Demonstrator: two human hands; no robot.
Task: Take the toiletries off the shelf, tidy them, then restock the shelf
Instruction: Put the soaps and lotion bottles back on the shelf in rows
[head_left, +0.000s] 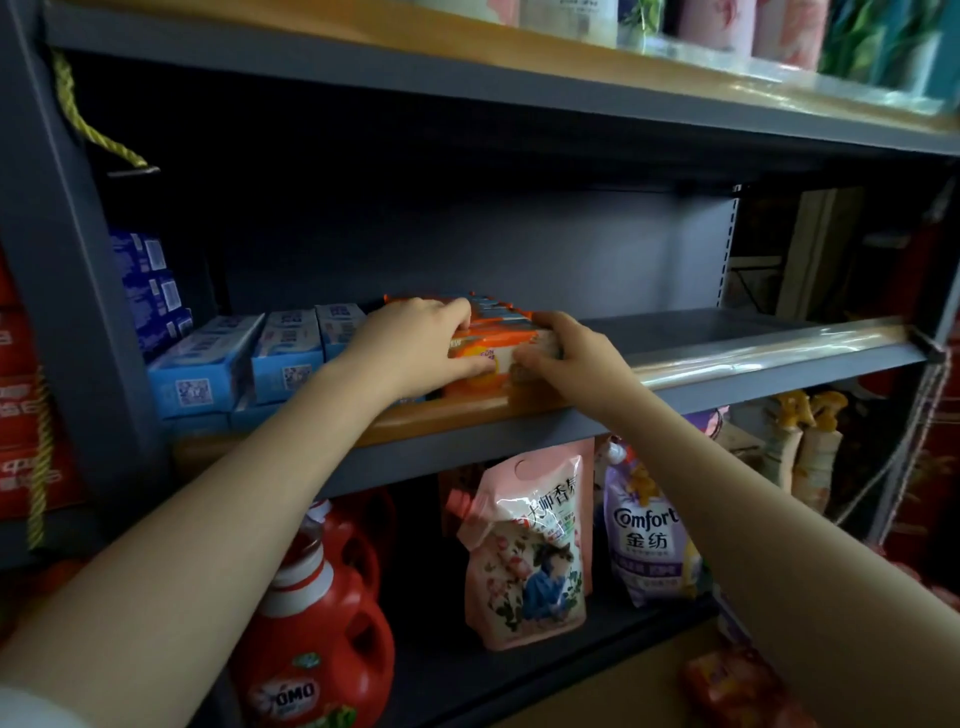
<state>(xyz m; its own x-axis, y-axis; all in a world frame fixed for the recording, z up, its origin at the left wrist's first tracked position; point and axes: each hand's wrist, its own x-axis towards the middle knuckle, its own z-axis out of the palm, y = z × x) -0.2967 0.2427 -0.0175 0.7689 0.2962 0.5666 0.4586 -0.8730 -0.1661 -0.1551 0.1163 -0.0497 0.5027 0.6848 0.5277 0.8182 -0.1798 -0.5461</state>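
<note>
Reaching up from the lower corners of the frame, both bare forearms meet at centre frame on the middle shelf (727, 364). Left hand (415, 343) lies palm-down over the orange soap packs (483, 358), fingers curled over the top pack's far edge, thumb along its front. Right hand (566, 353) grips the same stack's right end, fingers wrapped round the corner. So both hands are closed on the packs; stack sits on the shelf board near its front lip, w/ more orange packs lined up behind.

Left of the stack, touching or just beside it: rows of light blue toothpaste boxes (244, 364), laid flat, ends facing out; darker blue boxes (150, 291) stacked behind at centre left. Right part of this shelf shows bare grey board.

Top shelf, upper right: pink & green wrapped rolls (779, 26), blurred.

Bottom shelf: red OMO detergent bottle (317, 639) at lower left, pink floral refill pouch (530, 551) in the middle, purple Comfort pouch (649, 540) just right of it. Yellow cord (83, 114) hangs at upper left.
</note>
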